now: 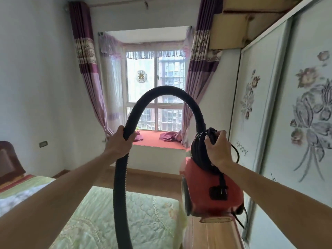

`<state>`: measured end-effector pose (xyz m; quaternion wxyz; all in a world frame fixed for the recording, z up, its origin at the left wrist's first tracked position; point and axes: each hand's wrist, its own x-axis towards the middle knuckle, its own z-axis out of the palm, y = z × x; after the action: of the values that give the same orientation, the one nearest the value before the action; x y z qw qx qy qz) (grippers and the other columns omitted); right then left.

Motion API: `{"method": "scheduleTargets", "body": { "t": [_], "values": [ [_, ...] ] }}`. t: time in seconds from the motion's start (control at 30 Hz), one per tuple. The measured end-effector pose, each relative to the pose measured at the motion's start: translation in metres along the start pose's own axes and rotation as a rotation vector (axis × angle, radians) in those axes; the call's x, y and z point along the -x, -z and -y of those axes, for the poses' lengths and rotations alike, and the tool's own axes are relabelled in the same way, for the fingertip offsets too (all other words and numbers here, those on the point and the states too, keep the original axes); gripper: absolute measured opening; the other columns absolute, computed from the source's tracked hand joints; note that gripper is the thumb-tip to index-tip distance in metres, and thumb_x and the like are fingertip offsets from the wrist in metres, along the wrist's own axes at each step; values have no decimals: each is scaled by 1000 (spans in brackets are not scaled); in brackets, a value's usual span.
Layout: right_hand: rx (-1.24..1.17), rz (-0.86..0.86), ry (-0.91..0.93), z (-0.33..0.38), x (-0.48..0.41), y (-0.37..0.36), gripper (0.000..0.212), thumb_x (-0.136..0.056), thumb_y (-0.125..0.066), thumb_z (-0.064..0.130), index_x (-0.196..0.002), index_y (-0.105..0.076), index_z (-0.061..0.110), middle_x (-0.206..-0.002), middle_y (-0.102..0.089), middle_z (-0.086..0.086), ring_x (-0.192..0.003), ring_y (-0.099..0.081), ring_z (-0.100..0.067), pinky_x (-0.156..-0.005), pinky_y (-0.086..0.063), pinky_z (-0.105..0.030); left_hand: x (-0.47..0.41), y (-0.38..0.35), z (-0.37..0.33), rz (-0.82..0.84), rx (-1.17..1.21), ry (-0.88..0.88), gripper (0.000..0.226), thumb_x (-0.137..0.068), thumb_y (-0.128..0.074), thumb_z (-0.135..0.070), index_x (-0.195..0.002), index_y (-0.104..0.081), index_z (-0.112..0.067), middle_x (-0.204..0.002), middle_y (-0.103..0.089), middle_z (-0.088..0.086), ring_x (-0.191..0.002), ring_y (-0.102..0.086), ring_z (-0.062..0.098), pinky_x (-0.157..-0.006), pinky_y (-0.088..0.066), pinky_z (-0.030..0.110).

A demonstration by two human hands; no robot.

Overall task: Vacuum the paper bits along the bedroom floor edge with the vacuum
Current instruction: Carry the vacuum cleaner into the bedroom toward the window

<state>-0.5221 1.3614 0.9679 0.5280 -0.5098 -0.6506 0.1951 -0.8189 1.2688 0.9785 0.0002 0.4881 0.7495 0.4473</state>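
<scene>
Our left hand [118, 143] curls round the black hose [167, 91]; our right hand [218, 148] grips the coiled cord [199, 146] atop the red vacuum [197, 177], held aloft just beside the wardrobe [269, 105], long axis near upright, hose end up; the hose arches leftward, then hangs over the bed [134, 212]; a narrow floor [152, 175] strip runs beyond.

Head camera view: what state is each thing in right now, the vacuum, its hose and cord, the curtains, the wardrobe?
Vacuum: lifted off the floor, right hand gripping its top.
Hose: arched upward, left hand gripping it.
Cord: coiled round the handle, plug hanging loose, unplugged.
Curtains: drawn aside.
Wardrobe doors: shut.
</scene>
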Motion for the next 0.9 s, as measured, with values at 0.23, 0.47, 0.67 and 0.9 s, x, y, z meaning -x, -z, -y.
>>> {"method": "scheduleTargets", "body": {
  "t": [0.23, 0.47, 0.67, 0.9],
  "values": [
    [71, -55, -40, -52, -76, -11, 37, -96, -60, 28, -119, -43, 5, -83, -53, 1, -77, -60, -27, -71, -58, -47, -71, -90, -14, 75, 37, -44, 34, -96, -57, -42, -105, -48, -11, -83, -60, 9, -74, -60, 26, -66, -46, 34],
    [87, -42, -97, -109, -182, -38, 36, -95, -64, 27, -116, -42, 8, -79, -48, 4, -65, -56, -18, -64, -59, -53, -159, -184, -33, 117, 85, -48, 35, -97, -57, -41, -111, -49, -10, -93, -63, 13, -77, -61, 27, -57, -41, 30],
    [102, -29, -99, -160, -282, -71, 33, -95, -62, 28, -114, -43, 9, -80, -50, 1, -75, -64, -32, -63, -58, -55, -244, -269, -56, 111, 116, -12, 33, -97, -56, -42, -113, -47, -14, -89, -64, 11, -77, -63, 29, -60, -45, 31],
    [113, -13, -104, -196, -363, -98, 31, -96, -60, 26, -115, -42, 9, -79, -53, 0, -63, -61, -24, -58, -59, -46, -310, -339, -60, 100, 131, 12, 32, -97, -57, -40, -110, -47, -12, -78, -55, 1, -76, -60, 28, -66, -46, 34]
  ]
}}
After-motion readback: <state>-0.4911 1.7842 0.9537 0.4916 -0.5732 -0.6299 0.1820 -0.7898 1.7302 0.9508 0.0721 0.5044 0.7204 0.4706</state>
